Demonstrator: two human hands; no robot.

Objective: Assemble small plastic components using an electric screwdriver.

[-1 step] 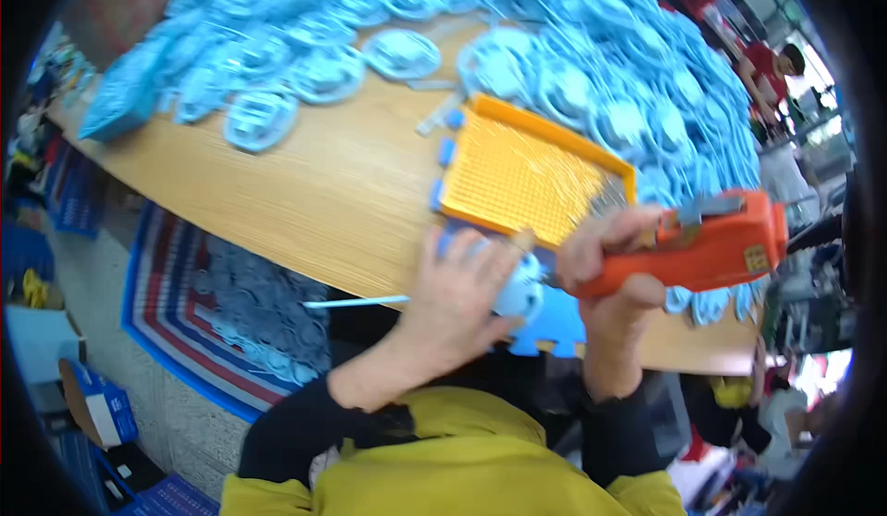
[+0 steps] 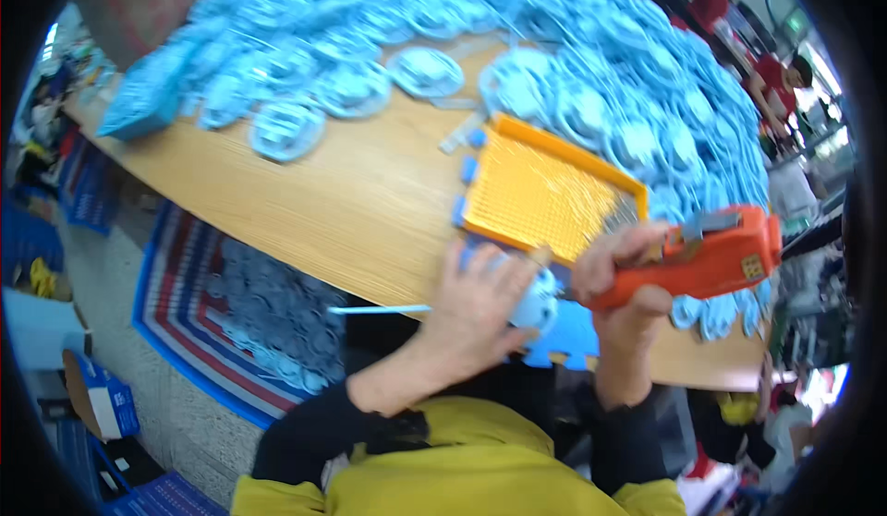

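Near the table's front edge, my left hand [image 2: 471,308] is closed on a light blue round plastic part [image 2: 536,303] and covers much of it. A thin light blue rod [image 2: 379,310] sticks out to the left from under this hand. My right hand [image 2: 624,280] grips an orange electric screwdriver [image 2: 707,271], held sideways. Its front end points left at the round part; whether the tip touches is blurred. Just beyond both hands lies a yellow tray [image 2: 545,183], with small grey metal pieces [image 2: 626,209] in its right corner.
Light blue plastic parts [image 2: 610,72] are heaped across the far side of the wooden table [image 2: 305,206]. A blue interlocking mat [image 2: 568,331] lies under the work. Left below stands a striped bag [image 2: 185,303] of grey and blue parts. Other people [image 2: 776,86] are at the right.
The whole view has shifted slightly, so everything sits a little lower and to the right. Both hands keep their grip, and their places relative to the tray look unchanged.
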